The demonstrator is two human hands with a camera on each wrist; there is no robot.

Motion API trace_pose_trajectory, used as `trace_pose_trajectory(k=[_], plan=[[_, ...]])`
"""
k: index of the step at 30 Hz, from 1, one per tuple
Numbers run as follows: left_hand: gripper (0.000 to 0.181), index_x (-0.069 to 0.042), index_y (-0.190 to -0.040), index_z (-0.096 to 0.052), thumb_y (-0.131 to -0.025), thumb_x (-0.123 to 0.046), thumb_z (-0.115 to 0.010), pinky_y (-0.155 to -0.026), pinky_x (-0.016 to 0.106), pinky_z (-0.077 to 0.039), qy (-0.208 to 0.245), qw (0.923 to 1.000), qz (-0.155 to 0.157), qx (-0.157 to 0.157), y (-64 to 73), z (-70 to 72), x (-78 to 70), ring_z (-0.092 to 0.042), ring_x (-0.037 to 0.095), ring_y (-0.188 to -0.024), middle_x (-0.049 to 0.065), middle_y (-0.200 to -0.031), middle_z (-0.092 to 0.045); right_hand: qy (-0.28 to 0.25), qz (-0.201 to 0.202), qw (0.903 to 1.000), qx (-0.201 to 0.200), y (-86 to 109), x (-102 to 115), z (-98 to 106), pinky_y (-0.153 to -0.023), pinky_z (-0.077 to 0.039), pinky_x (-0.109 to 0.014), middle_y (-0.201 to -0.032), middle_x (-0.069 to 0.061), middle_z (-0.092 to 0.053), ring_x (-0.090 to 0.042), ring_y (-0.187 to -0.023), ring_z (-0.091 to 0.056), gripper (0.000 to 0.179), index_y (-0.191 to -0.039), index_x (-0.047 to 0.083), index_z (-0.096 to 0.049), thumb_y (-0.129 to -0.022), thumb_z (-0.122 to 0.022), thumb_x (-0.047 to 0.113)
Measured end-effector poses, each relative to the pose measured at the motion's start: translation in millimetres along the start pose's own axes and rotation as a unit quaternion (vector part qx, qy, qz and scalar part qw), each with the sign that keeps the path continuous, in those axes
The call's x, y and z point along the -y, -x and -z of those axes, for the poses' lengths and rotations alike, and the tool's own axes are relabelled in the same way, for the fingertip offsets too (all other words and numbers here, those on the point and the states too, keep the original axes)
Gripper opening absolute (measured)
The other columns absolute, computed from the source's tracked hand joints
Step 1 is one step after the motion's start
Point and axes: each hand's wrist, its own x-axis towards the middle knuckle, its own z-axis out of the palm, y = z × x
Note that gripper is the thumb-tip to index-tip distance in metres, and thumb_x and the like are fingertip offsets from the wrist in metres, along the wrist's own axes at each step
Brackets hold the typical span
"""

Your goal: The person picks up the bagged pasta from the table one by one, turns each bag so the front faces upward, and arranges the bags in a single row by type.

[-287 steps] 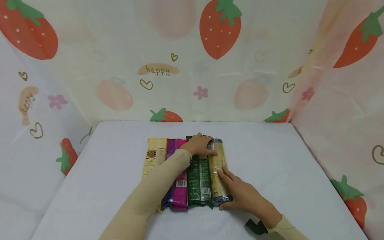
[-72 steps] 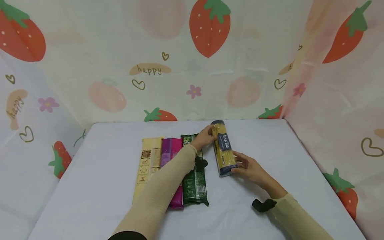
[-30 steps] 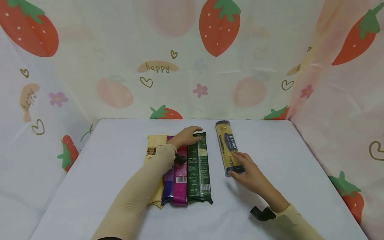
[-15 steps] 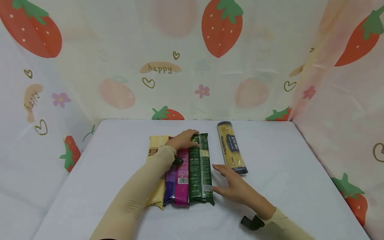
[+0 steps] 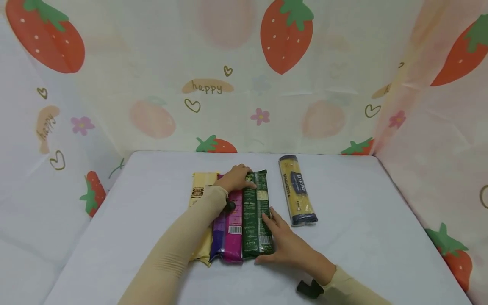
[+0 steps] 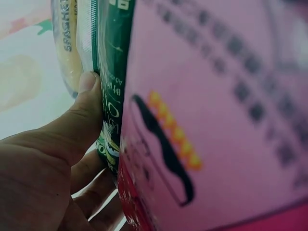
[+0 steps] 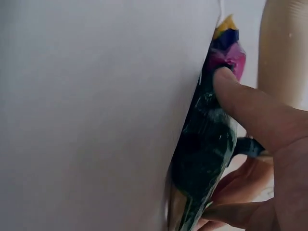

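A green spaghetti packet (image 5: pixel 250 226) lies face down at the right end of a row. My left hand (image 5: pixel 233 178) pinches its far end; in the left wrist view the thumb (image 6: pixel 86 103) presses one side and the fingers reach round behind. My right hand (image 5: pixel 291 248) spreads over the packet's near right part, fingertips on its right edge and thumb by its near end. In the right wrist view that thumb (image 7: pixel 233 94) touches the end. Left of it lie a pink and purple packet (image 5: pixel 233 241) and a cream-yellow packet (image 5: pixel 199 182), both partly hidden by my left arm.
A yellow spaghetti pack (image 5: pixel 294 182) with a blue label and dark ends lies apart at the right, slightly slanted, label up. The white tabletop (image 5: pixel 354 212) is enclosed by strawberry-print cloth walls. Dark camera mounts sit at both wrists.
The yellow spaghetti pack was lifted from the row's end, turned label up and laid down farther right. My left hand returned to the green packet; my right left the yellow pack for it.
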Motion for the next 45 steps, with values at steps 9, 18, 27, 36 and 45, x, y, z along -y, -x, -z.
trace_pose_trajectory(k=[9, 18, 27, 36, 45], plan=[[0.068, -0.009, -0.147, -0.049, -0.093, -0.047, -0.067, -0.114, 0.048, -0.036, -0.013, 0.9999, 0.004, 0.002, 2.6, -3.3, -6.3, -0.040, 0.037, -0.139, 0.016, -0.148, -0.044, 0.089, -0.012, 0.9959, 0.008, -7.6, 13.1, -3.9, -0.092, -0.053, -0.053, -0.167, -0.017, -0.009, -0.042, -0.143, -0.034, 0.131, -0.161, 0.012, -0.020, -0.063, -0.080, 0.075], [0.067, -0.009, -0.145, -0.051, -0.092, -0.048, -0.069, -0.113, 0.048, -0.038, -0.017, 0.9998, 0.008, -0.005, 3.4, -3.2, -10.5, -0.042, 0.035, -0.137, 0.015, -0.146, -0.047, 0.130, -0.012, 0.9913, 0.015, -9.5, 21.7, 0.7, -0.086, -0.056, -0.051, -0.164, -0.023, -0.017, -0.043, -0.135, -0.045, 0.119, -0.158, 0.007, -0.031, -0.068, -0.083, 0.066], [0.067, -0.009, -0.147, -0.049, -0.094, -0.048, -0.067, -0.113, 0.048, -0.037, -0.025, 0.9996, 0.012, 0.010, 4.2, -0.2, -10.9, -0.042, 0.036, -0.137, 0.016, -0.148, -0.045, 0.120, 0.009, 0.9926, 0.012, -9.3, 19.3, 4.4, -0.092, -0.055, -0.048, -0.161, -0.026, -0.023, -0.043, -0.129, -0.052, 0.111, -0.156, 0.007, -0.035, -0.071, -0.085, 0.057], [0.066, -0.011, -0.149, -0.046, -0.097, -0.047, -0.063, -0.114, 0.048, -0.037, -0.008, 0.9991, -0.003, 0.042, 6.9, 9.3, -10.0, -0.040, 0.032, -0.141, 0.017, -0.153, -0.041, 0.047, 0.003, 0.9988, 0.018, -7.3, 2.7, 5.5, -0.099, -0.051, -0.046, -0.165, -0.017, -0.015, -0.037, -0.139, -0.043, 0.110, -0.158, 0.012, -0.031, -0.071, -0.086, 0.051], [0.054, -0.011, -0.142, -0.053, -0.099, -0.041, -0.064, -0.112, 0.045, -0.039, 0.041, 0.9978, -0.048, 0.019, 5.9, 15.2, -3.2, -0.046, 0.029, -0.135, 0.014, -0.147, -0.047, -0.005, 0.001, 0.9998, 0.019, 2.5, -3.6, 13.9, -0.098, -0.052, -0.046, -0.167, -0.011, -0.012, -0.034, -0.143, -0.038, 0.111, -0.159, 0.015, -0.029, -0.071, -0.089, 0.045]])
